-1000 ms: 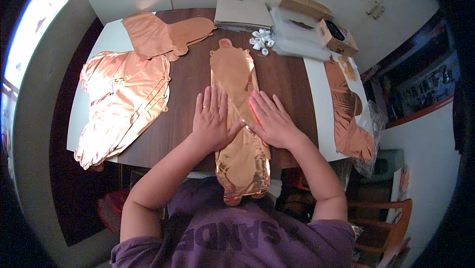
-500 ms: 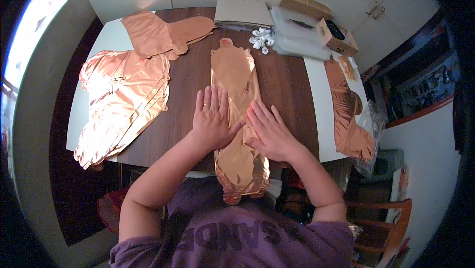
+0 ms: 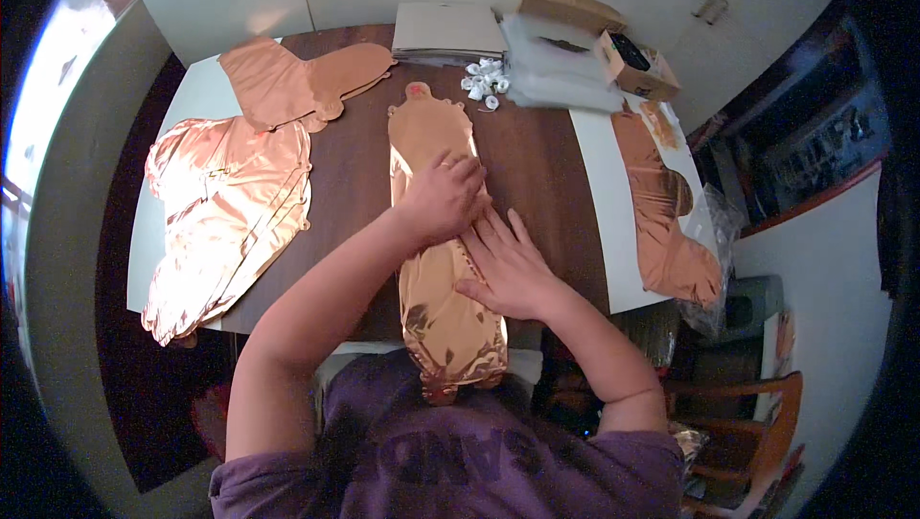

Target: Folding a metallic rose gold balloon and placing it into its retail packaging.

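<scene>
A flat copper-coloured foil balloon (image 3: 429,131), folded into a long strip, lies lengthwise down the middle of the table, its near end reaching my shirt. My left hand (image 3: 444,197) is over its middle, fingers curled together at the strip's right side; the fingertips are partly hidden. Just below and to the right, my right hand (image 3: 510,265) rests flat along the balloon's right edge, fingers stretched out and their tips close to the left hand.
Shiny foil balloons (image 3: 230,203) lie spread on the left, with another (image 3: 273,83) behind them. One more foil balloon (image 3: 661,212) lies at the right. At the back are a cardboard stack (image 3: 448,28), white ribbon rolls (image 3: 485,81), plastic bags (image 3: 556,64) and a small box (image 3: 642,69).
My left hand has gone from flat on the balloon to curled, shifting right toward the right hand's fingertips. My right hand stays flat at the balloon's edge. The view has shifted slightly.
</scene>
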`<state>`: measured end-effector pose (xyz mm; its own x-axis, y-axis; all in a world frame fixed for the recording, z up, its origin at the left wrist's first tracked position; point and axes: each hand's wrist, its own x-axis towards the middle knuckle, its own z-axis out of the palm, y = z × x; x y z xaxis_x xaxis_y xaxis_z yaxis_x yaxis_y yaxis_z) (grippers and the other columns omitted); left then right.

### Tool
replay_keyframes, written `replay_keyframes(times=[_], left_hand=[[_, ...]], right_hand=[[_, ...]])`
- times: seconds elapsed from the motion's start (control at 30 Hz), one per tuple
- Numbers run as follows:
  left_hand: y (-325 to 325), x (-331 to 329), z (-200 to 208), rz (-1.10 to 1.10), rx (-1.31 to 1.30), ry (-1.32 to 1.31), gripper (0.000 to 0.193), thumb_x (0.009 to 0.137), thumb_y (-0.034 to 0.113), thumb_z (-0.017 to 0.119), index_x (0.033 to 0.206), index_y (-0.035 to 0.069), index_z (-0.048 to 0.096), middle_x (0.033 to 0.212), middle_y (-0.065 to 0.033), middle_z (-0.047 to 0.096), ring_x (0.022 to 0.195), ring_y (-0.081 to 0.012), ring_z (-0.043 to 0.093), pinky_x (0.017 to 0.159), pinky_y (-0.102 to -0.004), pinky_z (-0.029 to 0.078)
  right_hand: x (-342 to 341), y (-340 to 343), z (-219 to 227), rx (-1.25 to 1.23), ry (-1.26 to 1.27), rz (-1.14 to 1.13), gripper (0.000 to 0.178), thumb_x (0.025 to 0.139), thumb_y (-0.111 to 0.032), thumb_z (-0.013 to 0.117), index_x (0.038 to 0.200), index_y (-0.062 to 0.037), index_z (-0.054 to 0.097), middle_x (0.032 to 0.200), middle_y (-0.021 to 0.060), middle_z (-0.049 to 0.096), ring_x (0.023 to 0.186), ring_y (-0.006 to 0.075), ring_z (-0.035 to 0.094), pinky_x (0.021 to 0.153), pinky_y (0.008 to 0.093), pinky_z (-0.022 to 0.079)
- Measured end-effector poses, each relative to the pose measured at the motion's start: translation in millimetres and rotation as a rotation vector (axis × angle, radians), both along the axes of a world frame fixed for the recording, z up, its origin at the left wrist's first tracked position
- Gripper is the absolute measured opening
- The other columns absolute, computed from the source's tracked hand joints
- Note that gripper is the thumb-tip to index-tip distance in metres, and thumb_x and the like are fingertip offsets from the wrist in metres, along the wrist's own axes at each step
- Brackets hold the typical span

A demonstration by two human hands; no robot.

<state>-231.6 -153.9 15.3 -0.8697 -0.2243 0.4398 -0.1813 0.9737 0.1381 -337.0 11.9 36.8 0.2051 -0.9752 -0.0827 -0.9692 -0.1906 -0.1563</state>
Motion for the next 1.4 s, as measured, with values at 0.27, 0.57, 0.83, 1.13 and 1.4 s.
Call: replay_keyframes(times=[0.27, 0.57, 0.83, 1.13, 1.4], left_hand=[[-25.5, -19.9, 0.3, 0.085, 0.015, -0.083, 0.044, 0.088, 0.032, 0.058, 0.116, -0.002, 0.06, 0.123, -0.0186, 0.057, 0.121, -0.0341, 0.05, 0.109, -0.0498, 0.032], [-33.2, -25.7, 6.9, 0.142, 0.081, -0.134, 0.047, 0.087, 0.039, 0.06, 0.114, 0.001, 0.063, 0.116, -0.0138, 0.061, 0.118, -0.0285, 0.053, 0.111, -0.0468, 0.029], [-21.2, 8.0, 9.7, 0.237, 0.21, 0.135, 0.055, 0.086, 0.035, 0.063, 0.128, 0.0, 0.052, 0.131, -0.0184, 0.052, 0.128, -0.0347, 0.044, 0.11, -0.0518, 0.028], [53.9, 65.7, 6.0, 0.459, 0.093, -0.095, 0.088, 0.088, 0.057, 0.049, 0.141, -0.01, 0.032, 0.147, -0.0323, 0.028, 0.14, -0.0448, 0.023, 0.114, -0.0538, 0.017], [37.6, 72.1, 6.5, 0.461, 0.138, -0.222, 0.092, 0.088, 0.062, 0.044, 0.142, -0.01, 0.029, 0.15, -0.0308, 0.025, 0.142, -0.0427, 0.02, 0.115, -0.0536, 0.014]], right_hand=[[1.9, 7.8, 1.8, -0.071, -0.034, -0.015, 0.083, 0.093, -0.059, 0.04, 0.146, 0.0026, 0.026, 0.153, 0.0256, 0.019, 0.145, 0.0376, 0.011, 0.116, 0.0552, 0.007], [14.3, 37.7, 6.0, -0.041, -0.04, -0.034, 0.082, 0.092, -0.058, 0.045, 0.146, 0.0008, 0.028, 0.153, 0.0258, 0.02, 0.145, 0.0376, 0.012, 0.115, 0.0553, 0.007], [5.4, 35.0, 3.0, -0.112, -0.08, -0.031, 0.079, 0.092, -0.056, 0.046, 0.146, 0.0, 0.03, 0.148, 0.0257, 0.03, 0.141, 0.0386, 0.024, 0.114, 0.0535, 0.016], [-31.1, -34.3, -1.5, -0.237, -0.052, -0.04, 0.069, 0.094, -0.038, 0.052, 0.145, 0.0013, 0.029, 0.15, 0.0204, 0.031, 0.14, 0.036, 0.027, 0.116, 0.0494, 0.018], [-14.9, -34.0, -6.1, -0.152, -0.023, -0.092, 0.075, 0.094, -0.048, 0.048, 0.147, 0.001, 0.026, 0.154, 0.0203, 0.022, 0.143, 0.0371, 0.02, 0.116, 0.0517, 0.015]])
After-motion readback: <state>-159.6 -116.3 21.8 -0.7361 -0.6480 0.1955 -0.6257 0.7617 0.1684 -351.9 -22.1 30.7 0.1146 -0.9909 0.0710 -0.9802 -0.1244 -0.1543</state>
